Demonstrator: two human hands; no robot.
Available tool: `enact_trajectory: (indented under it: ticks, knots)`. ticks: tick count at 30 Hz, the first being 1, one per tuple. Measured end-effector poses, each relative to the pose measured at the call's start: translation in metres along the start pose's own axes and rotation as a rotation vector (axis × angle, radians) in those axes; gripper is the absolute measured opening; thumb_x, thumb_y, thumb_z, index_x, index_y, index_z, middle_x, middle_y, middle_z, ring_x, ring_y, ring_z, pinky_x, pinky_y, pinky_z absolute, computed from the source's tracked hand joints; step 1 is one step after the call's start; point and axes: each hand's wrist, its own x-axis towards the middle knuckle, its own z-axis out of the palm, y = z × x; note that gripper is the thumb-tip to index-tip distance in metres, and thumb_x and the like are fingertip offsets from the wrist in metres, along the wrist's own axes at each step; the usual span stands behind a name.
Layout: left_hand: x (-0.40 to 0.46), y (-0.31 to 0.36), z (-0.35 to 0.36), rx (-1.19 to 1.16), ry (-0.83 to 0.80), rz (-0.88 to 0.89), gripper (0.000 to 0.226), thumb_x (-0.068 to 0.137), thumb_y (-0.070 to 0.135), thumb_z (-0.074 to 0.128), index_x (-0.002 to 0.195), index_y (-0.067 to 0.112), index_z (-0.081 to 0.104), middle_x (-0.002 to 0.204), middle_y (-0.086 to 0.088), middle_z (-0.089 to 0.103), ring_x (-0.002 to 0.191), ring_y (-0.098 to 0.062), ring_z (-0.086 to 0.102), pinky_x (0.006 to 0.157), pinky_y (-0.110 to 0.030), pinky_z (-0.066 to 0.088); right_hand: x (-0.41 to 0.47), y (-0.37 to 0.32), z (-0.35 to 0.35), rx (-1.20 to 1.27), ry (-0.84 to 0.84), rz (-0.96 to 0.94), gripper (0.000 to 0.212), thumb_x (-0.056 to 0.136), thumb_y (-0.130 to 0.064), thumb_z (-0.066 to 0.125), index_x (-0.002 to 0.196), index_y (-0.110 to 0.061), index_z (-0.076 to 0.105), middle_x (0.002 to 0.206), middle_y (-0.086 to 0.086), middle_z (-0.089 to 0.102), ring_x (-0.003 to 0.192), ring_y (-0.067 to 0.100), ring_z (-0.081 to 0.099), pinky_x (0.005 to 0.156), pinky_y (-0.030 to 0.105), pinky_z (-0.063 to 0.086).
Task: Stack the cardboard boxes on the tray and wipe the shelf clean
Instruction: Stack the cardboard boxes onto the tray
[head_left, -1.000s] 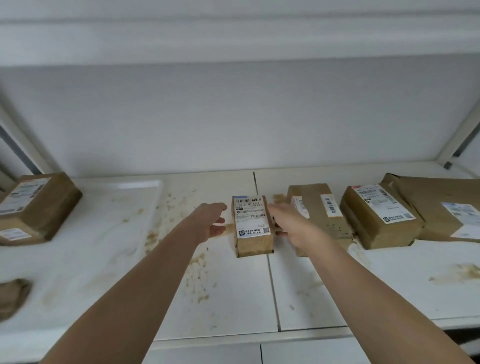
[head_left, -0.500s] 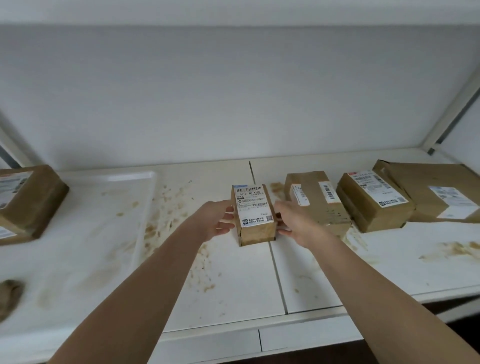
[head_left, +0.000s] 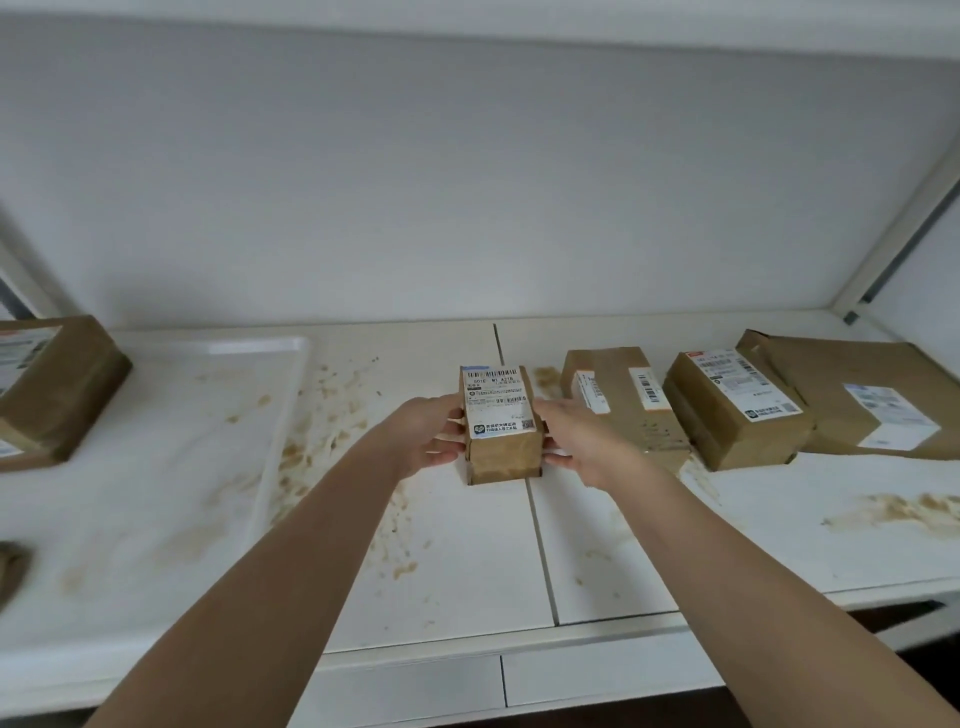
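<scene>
A small cardboard box (head_left: 501, 441) with a white label stands in the middle of the white shelf (head_left: 597, 545). My left hand (head_left: 428, 434) grips its left side and my right hand (head_left: 576, 439) grips its right side. To the left lies a white tray (head_left: 171, 467), stained brown, with one cardboard box (head_left: 52, 389) on its far left part. Three more boxes lie on the shelf to the right: a narrow box (head_left: 626, 402), a labelled box (head_left: 737, 410) and a large flat box (head_left: 872, 395).
Brown smears mark the shelf between tray and small box (head_left: 322, 415) and at the right front (head_left: 904, 512). A brown cloth-like lump (head_left: 10, 569) shows at the left edge. The shelf's back wall and an upper shelf close in the space.
Both hands have closed in on the small box's sides, from hovering beside it to gripping it. The box sits slightly turned. The view has tilted up a little.
</scene>
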Motion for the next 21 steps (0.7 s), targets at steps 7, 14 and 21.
enact_trajectory:
  ticks: [7, 14, 21]
  knots:
    - [-0.005, 0.027, 0.011, -0.039, 0.067, 0.09, 0.038, 0.096, 0.037, 0.05, 0.107, 0.005, 0.065, 0.098, -0.01, 0.067, 0.079, -0.025, 0.061, 0.074, -0.033, 0.05, -0.009, -0.032, -0.035, -0.089, -0.017, -0.127, 0.029, 0.1, -0.041, 0.044, 0.095, -0.023, 0.066, 0.101, 0.002, 0.072, 0.097, 0.02, 0.066, 0.095, 0.038, 0.051]
    - [-0.025, 0.05, 0.014, -0.07, 0.136, 0.171, 0.031, 0.095, 0.038, 0.051, 0.091, 0.012, 0.067, 0.089, -0.004, 0.068, 0.08, -0.022, 0.061, 0.086, -0.033, 0.05, -0.018, -0.06, -0.051, -0.112, -0.072, -0.182, 0.032, 0.1, -0.044, 0.043, 0.098, -0.019, 0.063, 0.096, 0.005, 0.069, 0.094, 0.02, 0.065, 0.096, 0.036, 0.051]
    - [-0.036, 0.063, 0.023, -0.072, 0.13, 0.212, 0.033, 0.095, 0.039, 0.052, 0.098, 0.01, 0.065, 0.09, -0.005, 0.067, 0.079, -0.021, 0.059, 0.085, -0.032, 0.049, -0.018, -0.066, -0.065, -0.064, -0.149, -0.218, 0.043, 0.095, -0.057, 0.042, 0.12, -0.025, 0.058, 0.096, 0.006, 0.066, 0.09, 0.019, 0.064, 0.101, 0.039, 0.047]
